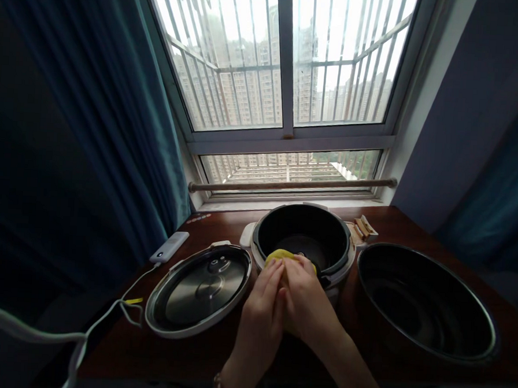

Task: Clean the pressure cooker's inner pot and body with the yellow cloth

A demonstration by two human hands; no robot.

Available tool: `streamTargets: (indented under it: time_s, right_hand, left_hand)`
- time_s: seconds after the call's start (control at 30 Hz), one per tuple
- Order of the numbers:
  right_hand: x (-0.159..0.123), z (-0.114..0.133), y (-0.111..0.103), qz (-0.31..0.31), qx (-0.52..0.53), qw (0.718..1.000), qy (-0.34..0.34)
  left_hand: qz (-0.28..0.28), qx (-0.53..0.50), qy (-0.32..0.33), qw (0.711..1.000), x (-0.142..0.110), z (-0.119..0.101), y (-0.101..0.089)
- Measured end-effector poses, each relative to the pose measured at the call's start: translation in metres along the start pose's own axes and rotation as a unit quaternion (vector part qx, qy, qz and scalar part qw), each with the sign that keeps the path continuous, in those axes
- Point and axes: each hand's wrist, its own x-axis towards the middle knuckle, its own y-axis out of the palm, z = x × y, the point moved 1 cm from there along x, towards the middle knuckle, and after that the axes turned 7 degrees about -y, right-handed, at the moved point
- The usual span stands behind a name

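My left hand (262,301) and my right hand (308,298) are pressed together at the near rim of an open cooker pot (304,240). Both sets of fingers are closed around a yellow cloth (282,256), of which only the top edge shows above my knuckles. The cloth rests against the cooker's front rim. The cooker's dark inside is open to view, and its lid (199,289) lies upside down to the left on the wooden table (216,348).
A large dark inner pot (425,301) sits to the right of the cooker. A white power bank (169,247) with a white cable (105,319) lies at the table's left. Small wooden pieces (364,227) lie behind the cooker. Window and teal curtains stand behind.
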Motion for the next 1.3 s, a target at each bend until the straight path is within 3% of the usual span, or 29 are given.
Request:
streamTargets:
  time_s: [0.17, 0.33, 0.43, 0.6, 0.87, 0.97, 1.13, 1.3]
  right_hand:
    - [-0.013, -0.018, -0.030, -0.143, 0.141, 0.979, 0.040]
    - [-0.026, -0.050, -0.041, -0.314, 0.052, 0.940, 0.124]
    - [-0.031, -0.070, -0.035, -0.300, 0.022, 0.949, 0.097]
    - [-0.039, -0.084, -0.027, -0.244, -0.023, 0.969, -0.017]
    - [-0.041, -0.090, -0.024, -0.261, -0.042, 0.962, -0.072]
    - [-0.041, -0.094, -0.023, -0.263, -0.044, 0.959, -0.095]
    - [-0.042, -0.096, -0.022, -0.269, -0.042, 0.957, -0.103]
    - [-0.041, -0.095, -0.020, -0.277, -0.046, 0.953, -0.111]
  left_hand:
    - [-0.006, 0.114, 0.038, 0.993, -0.001, -0.005, 0.027]
    - [0.021, 0.119, 0.084, 0.989, 0.000, -0.042, 0.045]
    - [0.006, 0.121, 0.075, 0.990, 0.003, -0.049, 0.057]
    - [-0.011, 0.110, 0.048, 0.993, 0.006, -0.026, 0.053]
    - [0.164, -0.013, 0.057, 0.985, 0.039, 0.031, 0.003]
    - [0.199, -0.050, 0.050, 0.978, 0.059, 0.054, -0.011]
    - [0.223, -0.005, 0.010, 0.975, 0.086, 0.082, -0.019]
    - [0.283, 0.012, 0.002, 0.959, 0.111, 0.091, -0.012]
